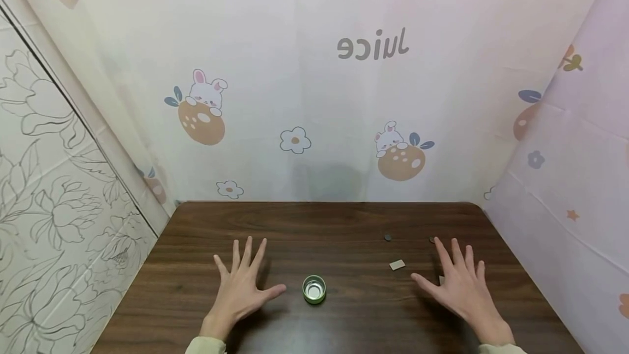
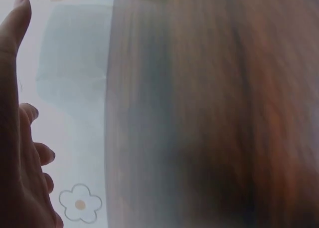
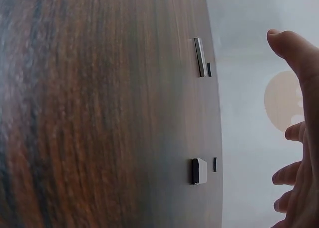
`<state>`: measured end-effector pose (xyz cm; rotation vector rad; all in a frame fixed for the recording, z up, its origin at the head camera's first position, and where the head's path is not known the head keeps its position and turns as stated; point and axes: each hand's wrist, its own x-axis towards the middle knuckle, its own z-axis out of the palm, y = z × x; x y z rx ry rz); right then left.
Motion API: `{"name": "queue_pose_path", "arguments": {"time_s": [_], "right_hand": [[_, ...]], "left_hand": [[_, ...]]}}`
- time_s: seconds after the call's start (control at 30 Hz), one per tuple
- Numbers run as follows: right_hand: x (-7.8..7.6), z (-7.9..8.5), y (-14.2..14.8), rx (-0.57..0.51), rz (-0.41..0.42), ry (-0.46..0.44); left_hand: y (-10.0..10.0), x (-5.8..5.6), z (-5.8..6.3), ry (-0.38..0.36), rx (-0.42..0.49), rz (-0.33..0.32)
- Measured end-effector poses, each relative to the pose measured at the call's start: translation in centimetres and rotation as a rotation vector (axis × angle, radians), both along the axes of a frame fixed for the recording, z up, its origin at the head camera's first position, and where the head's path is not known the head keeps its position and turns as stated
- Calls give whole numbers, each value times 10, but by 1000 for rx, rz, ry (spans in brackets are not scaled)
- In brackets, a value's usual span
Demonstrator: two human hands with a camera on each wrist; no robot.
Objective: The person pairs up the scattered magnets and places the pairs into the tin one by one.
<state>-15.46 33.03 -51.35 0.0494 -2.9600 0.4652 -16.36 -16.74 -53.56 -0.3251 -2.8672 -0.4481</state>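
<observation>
My left hand is spread above the left part of the table, its thumb pointing toward a small round green tin with a silvery inside. A gap separates thumb and tin. Over on the right, my right hand is also spread, holding nothing. Near its thumb lies a small pale rectangular block. A second block is mostly hidden by that hand in the head view but shows in the right wrist view. Two small dark discs lie farther back, one behind the first block, the other by the right index fingertip.
The dark wood-grain table has rounded far corners. Behind it hangs a pale printed curtain with rabbits and flowers. More patterned cloth hangs at the right, and a flower-drawn panel stands at the left.
</observation>
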Motion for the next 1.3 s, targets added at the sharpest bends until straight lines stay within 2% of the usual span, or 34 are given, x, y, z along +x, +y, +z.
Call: {"name": "queue_pose_path", "arguments": {"time_s": [0.17,0.3,0.6,0.83,0.97,1.3], "right_hand": [[4,-2,6,-23,-16,-25],[6,-4,13,-46,-39,-60],[14,-11,32,-82,-104,-123],[21,-14,42,-110,-145,-161],[24,-16,45,-136,-177,-184],[33,-19,50,-229,-228,-147]], "left_hand": [[19,-4,3,12,9,-34],[39,-8,7,-5,19,-71],[89,-26,29,22,-6,-185],[137,-32,44,-21,-30,-267],[161,-33,48,-21,-35,-305],[209,-33,50,-75,21,-364]]}}
